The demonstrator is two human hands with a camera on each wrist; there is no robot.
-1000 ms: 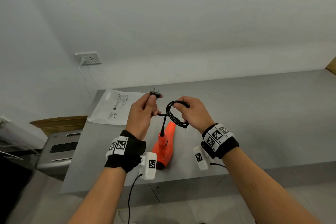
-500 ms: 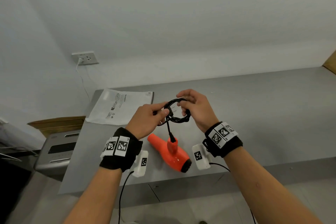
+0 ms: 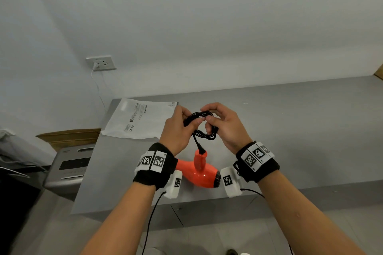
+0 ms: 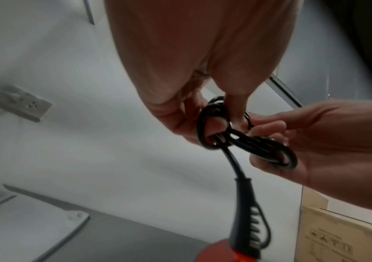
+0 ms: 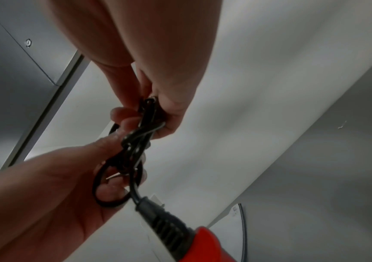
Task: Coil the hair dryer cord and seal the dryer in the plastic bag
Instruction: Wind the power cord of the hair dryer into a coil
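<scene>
Hair dryer cord [image 3: 204, 128]: black, wound into a small bundle of several loops, raised above the worktop [image 3: 290, 130] between my two hands. Left hand [image 3: 179, 130]: fingers and thumb pinched on the left side of the bundle; wrist view shows a fingertip through one loop. Right hand [image 3: 224, 125]: fingers curled round the right side, pinching it. Plug: I cannot tell its place with certainty. Hair dryer [image 3: 199, 172]: orange, hanging or resting below the hands at the near edge, handle up, a short run of cord leading to the bundle. Plastic bag [image 3: 141, 119]: white, printed, flat on the worktop to the left, just beyond my left hand, untouched. Step, as I judge it: coiling near its end, tail being secured. Next move calls for keeping the loops gathered in one hand while freeing the other for the bag
</scene>
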